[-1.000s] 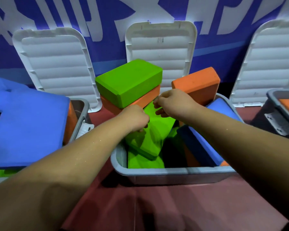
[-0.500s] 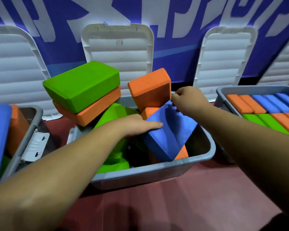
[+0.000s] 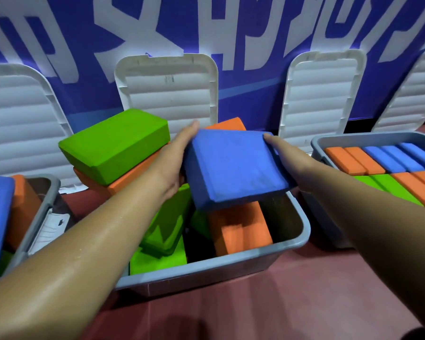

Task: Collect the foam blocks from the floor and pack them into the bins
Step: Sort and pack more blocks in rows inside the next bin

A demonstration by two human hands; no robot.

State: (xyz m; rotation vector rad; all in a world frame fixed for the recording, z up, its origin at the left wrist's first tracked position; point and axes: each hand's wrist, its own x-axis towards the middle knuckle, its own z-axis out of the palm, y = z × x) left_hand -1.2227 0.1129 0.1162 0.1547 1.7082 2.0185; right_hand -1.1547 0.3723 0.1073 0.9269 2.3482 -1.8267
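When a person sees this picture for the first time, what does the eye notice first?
At the centre, a blue block is held between the left hand and the right hand, above the middle bin. To its left, a green block lies on an orange block. At the right, another bin holds neat rows of blocks.

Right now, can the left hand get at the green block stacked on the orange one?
Likely yes: green block sits beside the left hand, nothing between, but that hand is carrying the blue block.
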